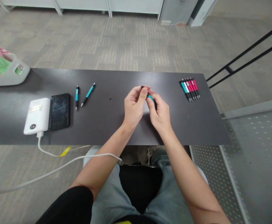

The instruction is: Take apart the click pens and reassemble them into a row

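A head-camera view shows a person's left hand [136, 102] and right hand [159, 113], each grip closed on a teal-and-black pen [151, 98] above the middle of a dark counter [98, 127]. At left, two teal pens [77, 96] lie near a white power bank [38, 119], its printed lines [36, 108] too blurred to read; at right, a row of multicolored pens [190, 89].

White power bank [39, 116]: bore small, faint printed lines [36, 108], too blurred to read, and a round dark mark [33, 126] below them, likewise unreadable. Legible text, brands or numbers: none could be made out.
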`<state>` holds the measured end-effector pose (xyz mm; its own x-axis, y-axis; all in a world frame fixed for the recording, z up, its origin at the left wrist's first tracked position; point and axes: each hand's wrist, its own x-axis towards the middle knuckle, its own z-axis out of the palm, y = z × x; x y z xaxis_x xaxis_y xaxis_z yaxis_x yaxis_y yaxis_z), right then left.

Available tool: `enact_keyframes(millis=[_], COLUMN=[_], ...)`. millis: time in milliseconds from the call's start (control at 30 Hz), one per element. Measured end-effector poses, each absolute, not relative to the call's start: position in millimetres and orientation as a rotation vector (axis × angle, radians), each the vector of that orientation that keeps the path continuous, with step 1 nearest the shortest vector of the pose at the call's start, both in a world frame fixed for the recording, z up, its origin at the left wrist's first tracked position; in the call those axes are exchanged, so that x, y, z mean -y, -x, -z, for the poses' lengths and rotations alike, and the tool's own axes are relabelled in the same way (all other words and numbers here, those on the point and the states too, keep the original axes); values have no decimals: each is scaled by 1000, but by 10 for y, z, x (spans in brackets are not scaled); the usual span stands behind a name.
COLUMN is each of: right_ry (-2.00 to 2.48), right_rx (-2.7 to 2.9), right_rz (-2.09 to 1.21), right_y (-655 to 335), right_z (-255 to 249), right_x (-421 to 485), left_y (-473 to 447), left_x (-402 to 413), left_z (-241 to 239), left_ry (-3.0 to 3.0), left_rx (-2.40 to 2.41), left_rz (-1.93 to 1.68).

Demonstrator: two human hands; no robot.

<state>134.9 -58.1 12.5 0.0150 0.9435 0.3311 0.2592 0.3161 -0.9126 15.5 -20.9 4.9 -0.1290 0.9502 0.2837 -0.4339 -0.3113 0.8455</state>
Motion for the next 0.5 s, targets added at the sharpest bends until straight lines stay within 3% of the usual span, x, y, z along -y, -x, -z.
enact_keyframes(millis=[200,500], right_ry=[1014,1078], right_rx=[1349,1341], right_rz=[-1109,-1191], right_y=[-1358,-1340], right_z=[-33,-67], right_x=[525,526], left_y=[-16,69], left_x=[153,96], left_z=[-87,-68], left_ry=[-1064,-1111], left_rx=[-746,-761], left_rz=[-1559,-1540])
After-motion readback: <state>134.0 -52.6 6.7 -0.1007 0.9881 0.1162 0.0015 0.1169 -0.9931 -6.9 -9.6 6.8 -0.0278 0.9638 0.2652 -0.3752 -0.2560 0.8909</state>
